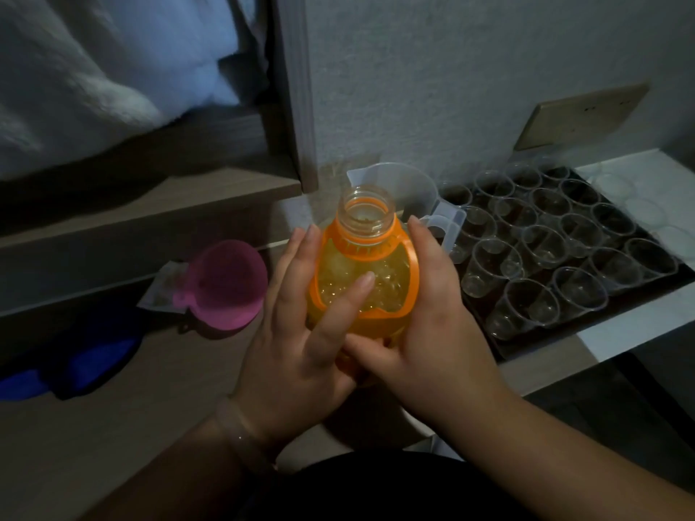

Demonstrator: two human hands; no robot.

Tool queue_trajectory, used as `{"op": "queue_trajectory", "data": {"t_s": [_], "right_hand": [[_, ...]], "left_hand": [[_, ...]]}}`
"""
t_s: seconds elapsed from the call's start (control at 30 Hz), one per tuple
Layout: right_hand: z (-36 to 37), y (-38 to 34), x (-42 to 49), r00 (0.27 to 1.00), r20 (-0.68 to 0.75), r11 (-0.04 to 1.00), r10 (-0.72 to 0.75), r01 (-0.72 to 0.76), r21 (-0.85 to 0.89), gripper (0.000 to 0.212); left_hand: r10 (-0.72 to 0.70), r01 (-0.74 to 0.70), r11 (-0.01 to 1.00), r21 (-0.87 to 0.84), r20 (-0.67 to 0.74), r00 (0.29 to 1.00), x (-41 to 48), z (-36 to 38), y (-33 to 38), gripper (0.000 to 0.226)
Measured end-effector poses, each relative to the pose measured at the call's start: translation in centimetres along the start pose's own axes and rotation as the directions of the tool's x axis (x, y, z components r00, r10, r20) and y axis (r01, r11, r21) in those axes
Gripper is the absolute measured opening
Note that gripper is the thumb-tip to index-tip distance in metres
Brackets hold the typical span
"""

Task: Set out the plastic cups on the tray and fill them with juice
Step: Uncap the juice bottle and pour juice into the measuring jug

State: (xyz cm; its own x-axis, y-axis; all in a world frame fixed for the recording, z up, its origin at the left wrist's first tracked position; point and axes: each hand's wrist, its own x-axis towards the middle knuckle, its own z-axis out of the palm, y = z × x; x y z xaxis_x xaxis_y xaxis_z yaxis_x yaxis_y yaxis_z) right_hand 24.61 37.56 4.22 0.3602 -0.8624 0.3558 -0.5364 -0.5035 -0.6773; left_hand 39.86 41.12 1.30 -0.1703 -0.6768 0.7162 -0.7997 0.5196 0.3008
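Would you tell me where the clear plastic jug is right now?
In the head view, the clear jug stands behind the juice bottle, just left of the tray.

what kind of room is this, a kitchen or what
Likely a bedroom or hotel room, not a kitchen: white bedding lies upper left above a wooden ledge, a socket plate is set in the wall, and the tray of cups sits on a narrow shelf.
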Motion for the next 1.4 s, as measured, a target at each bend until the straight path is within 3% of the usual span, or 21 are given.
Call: {"op": "queue_trajectory", "data": {"t_s": [0.53,0.8,0.97,1.23,1.4], "right_hand": [[0.7,0.4,-0.7,0.987,0.002,0.971,-0.158,0.156,-0.184,0.099],[0.4,0.9,-1.0,0.978,0.017,0.951,-0.208,0.207,-0.230,0.091],[-0.6,3.2,-0.9,0.960,-0.091,0.941,-0.263,0.235,-0.243,0.062],[-1.2,7.9,4.1,0.988,-0.155,0.829,0.009,-0.093,-0.551,0.056],[-1.8,8.2,7.8,0.980,-0.037,0.792,0.193,-0.178,-0.583,0.063]], "left_hand": [[0.003,-0.002,1.000,0.018,-0.047,0.999,0.0,0.1,-0.5,0.073],[-0.025,0.028,0.999,0.034,-0.074,0.997,-0.1,0.1,-0.5,0.045],[-0.044,0.049,0.996,0.071,-0.067,0.997,0.0,0.1,-0.5,0.070],[-0.044,0.052,0.991,0.124,-0.066,0.997,0.1,0.5,-0.2,0.083],[-0.071,0.081,0.987,0.139,-0.076,0.995,0.1,0.8,0.1,0.083]]}}
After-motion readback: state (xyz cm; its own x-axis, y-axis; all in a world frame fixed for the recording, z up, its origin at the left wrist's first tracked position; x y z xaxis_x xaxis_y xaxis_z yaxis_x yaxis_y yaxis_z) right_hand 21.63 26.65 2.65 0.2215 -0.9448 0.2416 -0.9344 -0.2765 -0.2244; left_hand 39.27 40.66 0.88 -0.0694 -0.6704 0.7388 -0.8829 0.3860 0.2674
